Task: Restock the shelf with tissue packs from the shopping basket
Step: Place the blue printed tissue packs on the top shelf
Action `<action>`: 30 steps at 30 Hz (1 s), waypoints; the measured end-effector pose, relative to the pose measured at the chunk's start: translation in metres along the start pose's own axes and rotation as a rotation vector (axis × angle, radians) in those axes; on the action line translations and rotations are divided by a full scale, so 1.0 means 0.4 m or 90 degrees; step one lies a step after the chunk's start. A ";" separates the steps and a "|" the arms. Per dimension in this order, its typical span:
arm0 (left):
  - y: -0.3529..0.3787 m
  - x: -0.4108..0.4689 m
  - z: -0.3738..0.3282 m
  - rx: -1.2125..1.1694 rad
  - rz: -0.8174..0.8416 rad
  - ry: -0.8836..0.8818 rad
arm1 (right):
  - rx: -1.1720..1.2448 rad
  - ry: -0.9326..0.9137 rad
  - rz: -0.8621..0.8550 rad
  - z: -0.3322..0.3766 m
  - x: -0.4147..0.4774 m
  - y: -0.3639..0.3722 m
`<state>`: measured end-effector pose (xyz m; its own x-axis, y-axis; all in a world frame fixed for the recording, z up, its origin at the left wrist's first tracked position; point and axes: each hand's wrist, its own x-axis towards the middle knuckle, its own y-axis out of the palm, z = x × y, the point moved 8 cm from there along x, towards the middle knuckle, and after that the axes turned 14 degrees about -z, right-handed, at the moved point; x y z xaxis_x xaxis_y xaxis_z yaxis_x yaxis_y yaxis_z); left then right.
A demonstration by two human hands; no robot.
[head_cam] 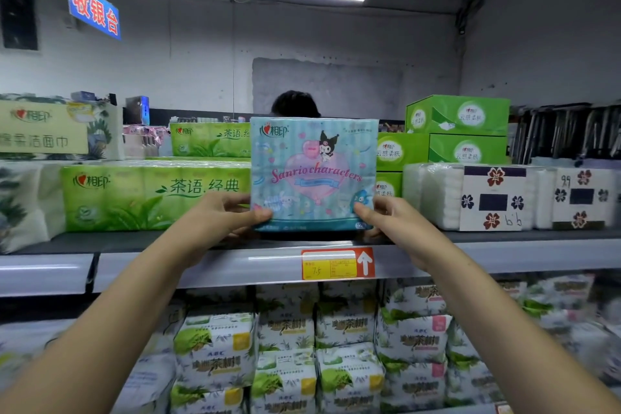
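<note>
A light blue tissue pack with cartoon characters and a pink heart stands upright at the front of the top shelf. My left hand grips its lower left corner, thumb on the front. At the lower right corner my right hand grips it the same way. The pack sits in the gap between green tissue packs on the left and white packs on the right. The shopping basket is not in view.
Green tissue boxes are stacked behind on the right. A yellow price tag with a red arrow hangs on the shelf edge. The lower shelf holds several white and green packs. Someone's dark hair shows behind the pack.
</note>
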<state>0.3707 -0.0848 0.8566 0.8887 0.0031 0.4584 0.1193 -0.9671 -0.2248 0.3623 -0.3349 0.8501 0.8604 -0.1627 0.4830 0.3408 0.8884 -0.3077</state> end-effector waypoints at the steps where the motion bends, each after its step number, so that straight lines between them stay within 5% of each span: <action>1: -0.001 0.000 0.002 0.008 -0.002 -0.001 | -0.009 0.004 0.001 0.002 -0.001 0.001; 30: 0.013 0.033 0.038 0.096 -0.048 -0.113 | 0.011 0.163 0.029 -0.007 0.018 0.018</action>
<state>0.3899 -0.0857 0.8485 0.9373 0.1314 0.3229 0.2408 -0.9137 -0.3272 0.3719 -0.3311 0.8490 0.9436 -0.2236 0.2443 0.2945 0.9040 -0.3100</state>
